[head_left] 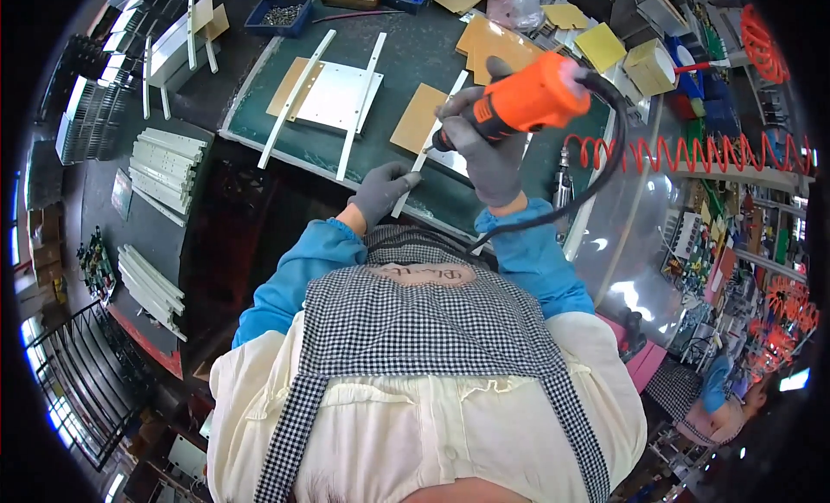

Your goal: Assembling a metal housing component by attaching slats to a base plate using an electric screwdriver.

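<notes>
My right hand [488, 153], in a grey glove, is wrapped round an orange and black electric screwdriver [532, 96] with a black cord. The tool tilts down to the left, its tip at a white slotted rail [418, 167]. Near the front end of that rail, my gloved left hand [382, 193] pinches it against the green work table [406, 57]. Under the rail lie a tan board [418, 118] and a white plate, partly covered by my right hand. Left of them, two more white rails [350, 135] lie across a white plate [333, 96] and a tan board [290, 88].
Blue bins [278, 16] of small metal parts stand at the table's back. Stacked white rails [162, 170] lie on a side table at left. A red coiled hose [692, 154] and a silver tool [564, 183] are at right. Another person [713, 399] sits at far lower right.
</notes>
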Demonstrator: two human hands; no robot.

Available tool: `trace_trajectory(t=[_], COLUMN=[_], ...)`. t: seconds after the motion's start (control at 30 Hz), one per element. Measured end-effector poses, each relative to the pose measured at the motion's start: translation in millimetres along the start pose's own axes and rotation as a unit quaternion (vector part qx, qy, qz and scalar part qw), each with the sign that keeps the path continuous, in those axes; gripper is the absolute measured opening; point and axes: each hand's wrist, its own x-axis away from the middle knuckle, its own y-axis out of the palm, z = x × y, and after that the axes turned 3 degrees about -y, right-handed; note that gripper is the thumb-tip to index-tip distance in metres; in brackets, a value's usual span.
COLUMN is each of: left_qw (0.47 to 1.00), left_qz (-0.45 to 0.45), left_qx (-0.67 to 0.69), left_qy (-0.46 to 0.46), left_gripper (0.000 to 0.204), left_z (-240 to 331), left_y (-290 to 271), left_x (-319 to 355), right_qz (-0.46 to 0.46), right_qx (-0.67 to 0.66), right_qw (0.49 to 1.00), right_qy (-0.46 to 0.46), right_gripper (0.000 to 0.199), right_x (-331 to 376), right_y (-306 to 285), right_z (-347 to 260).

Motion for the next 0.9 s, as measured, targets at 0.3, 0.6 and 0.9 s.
trace_trajectory(t=[0.3, 0.6, 0.9], left_qw=[0.999, 0.980, 0.935], left_qz=[0.006, 0.034, 0.101], left_qx=[-0.045, 0.191, 0.335], left_qy=[-0.011, -0.047, -0.048], left_gripper=[0.033, 0.041, 0.036], left_z=[4, 28, 25], left_y=[-3, -1, 14], left_x=[3, -21, -33], right_qz=[-0.131, -0.153, -0.086], right_qx=[0.051, 0.107, 0.045], right_qw=[0.989, 0.982, 0.993], right_qy=[0.038, 0.022, 0.061], right_gripper=[0.070, 0.071, 0.075], right_x=[-10, -9, -9], right_y=[7, 8, 9], right_z=[8, 18, 11])
